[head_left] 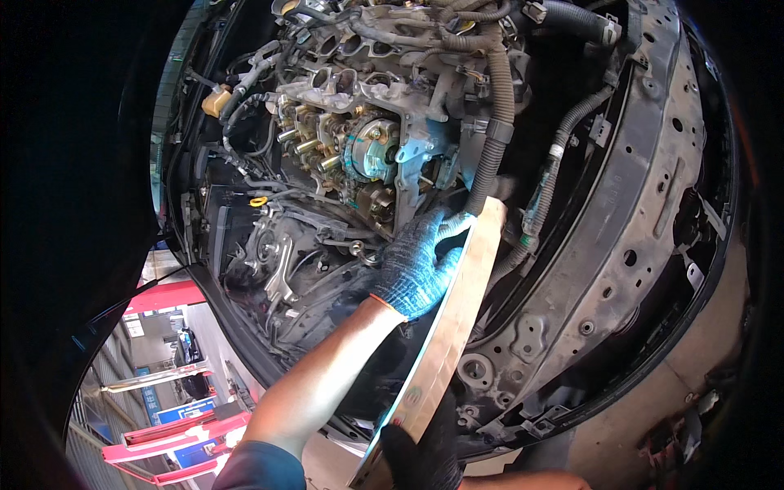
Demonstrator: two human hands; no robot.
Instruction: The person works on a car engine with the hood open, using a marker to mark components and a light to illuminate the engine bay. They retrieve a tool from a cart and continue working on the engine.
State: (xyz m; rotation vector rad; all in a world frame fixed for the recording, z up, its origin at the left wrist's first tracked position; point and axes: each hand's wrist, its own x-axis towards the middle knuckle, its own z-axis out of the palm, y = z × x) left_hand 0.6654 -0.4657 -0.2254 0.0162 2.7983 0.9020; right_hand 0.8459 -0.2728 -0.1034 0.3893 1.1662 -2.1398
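Observation:
My left hand (416, 261), in a blue-grey knit glove, reaches into the engine bay with curled fingers beside a long pale wooden board (453, 314) and a corrugated hose (492, 163); its fingertips and whatever they hold are hidden. At the bottom, my right hand (420, 453), in a black glove, grips the board's lower end. The board slants up to the hose. Just above my left hand, the exposed engine head (335, 155) shows a round sprocket (371, 151) and metal posts.
A perforated metal crossmember (621, 245) curves down the right side, beside another hose (555, 171). A small tan reservoir (216, 102) and a yellow loop handle (260, 202) are at the left of the bay. Red lift equipment (180, 441) stands beyond the car at lower left.

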